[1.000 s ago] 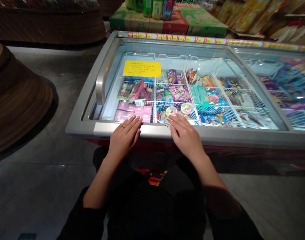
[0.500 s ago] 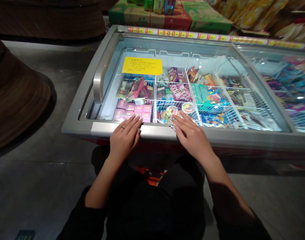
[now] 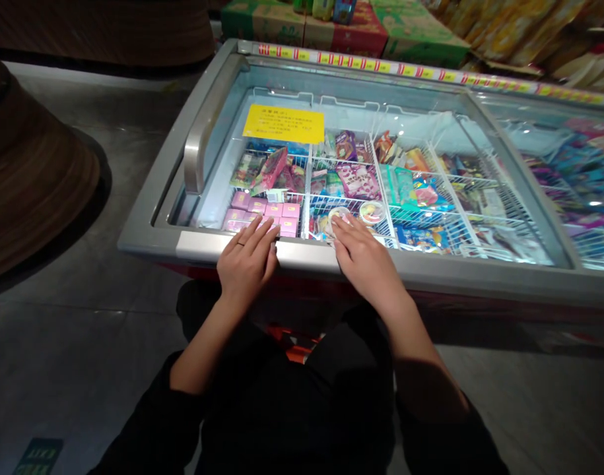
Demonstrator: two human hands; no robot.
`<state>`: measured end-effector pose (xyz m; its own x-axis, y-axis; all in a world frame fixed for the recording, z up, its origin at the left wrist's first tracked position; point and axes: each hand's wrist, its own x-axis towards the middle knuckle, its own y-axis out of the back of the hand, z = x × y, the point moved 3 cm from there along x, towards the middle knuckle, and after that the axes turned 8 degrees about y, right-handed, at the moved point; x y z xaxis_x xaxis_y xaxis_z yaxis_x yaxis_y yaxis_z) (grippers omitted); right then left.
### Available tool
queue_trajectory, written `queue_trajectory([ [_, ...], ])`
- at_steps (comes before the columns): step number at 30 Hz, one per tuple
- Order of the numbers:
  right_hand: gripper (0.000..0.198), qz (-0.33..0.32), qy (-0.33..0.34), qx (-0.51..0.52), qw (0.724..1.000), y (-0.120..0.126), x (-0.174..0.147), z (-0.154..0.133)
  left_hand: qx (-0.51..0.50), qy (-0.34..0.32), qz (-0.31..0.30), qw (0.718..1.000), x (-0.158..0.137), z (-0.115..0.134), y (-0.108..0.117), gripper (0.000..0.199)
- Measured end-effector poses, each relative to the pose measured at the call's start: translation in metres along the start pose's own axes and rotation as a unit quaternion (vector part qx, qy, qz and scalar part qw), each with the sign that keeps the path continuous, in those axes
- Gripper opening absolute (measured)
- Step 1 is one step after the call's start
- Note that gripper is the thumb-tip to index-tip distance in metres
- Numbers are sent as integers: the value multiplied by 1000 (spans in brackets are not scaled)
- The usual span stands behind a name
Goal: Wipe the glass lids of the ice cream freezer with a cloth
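My left hand [image 3: 247, 260] lies flat on the silver front rim [image 3: 306, 257] of a chest freezer, fingers stretched out and a thin ring on one. To its right, my right hand [image 3: 366, 264] reaches over the same rim with its fingers pressed down on a pale crumpled cloth [image 3: 329, 231], mostly hidden beneath them. Under the glass near my left fingertips sit several pink boxes [image 3: 243, 200]. Close to my right fingers, also beneath the glass, are round lidded tubs [image 3: 372, 212].
White wire baskets hold bagged frozen goods [image 3: 358, 181]. A yellow notice [image 3: 284, 123] lies at the back left, and a curved metal handle [image 3: 194, 158] stands on the left. Cartons [image 3: 351, 36] are stacked behind the freezer. A brown rounded stand [image 3: 39, 165] is at far left.
My right hand has slid a little left along the rim, covering more of the cloth and one round tub. My left hand stays at nearly the same spot. The view has shifted slightly.
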<state>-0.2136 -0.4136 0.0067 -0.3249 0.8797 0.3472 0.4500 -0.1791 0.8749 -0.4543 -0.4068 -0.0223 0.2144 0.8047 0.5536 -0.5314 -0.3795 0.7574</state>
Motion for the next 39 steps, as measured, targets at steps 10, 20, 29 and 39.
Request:
queue_trajectory([
  [10, 45, -39, 42, 42, 997, -1, 4, -6, -10, 1, -30, 999, 2, -1, 4, 45],
  [20, 47, -52, 70, 55, 995, -22, 33, -24, -25, 9, -37, 999, 5, -1, 9, 46],
  [29, 49, -23, 22, 34, 999, -25, 43, -12, -47, 5, -111, 993, 61, -18, 2, 48],
  [39, 48, -41, 43, 25, 998, -12, 24, 4, -45, -30, -191, 980, 110, -21, -34, 54],
])
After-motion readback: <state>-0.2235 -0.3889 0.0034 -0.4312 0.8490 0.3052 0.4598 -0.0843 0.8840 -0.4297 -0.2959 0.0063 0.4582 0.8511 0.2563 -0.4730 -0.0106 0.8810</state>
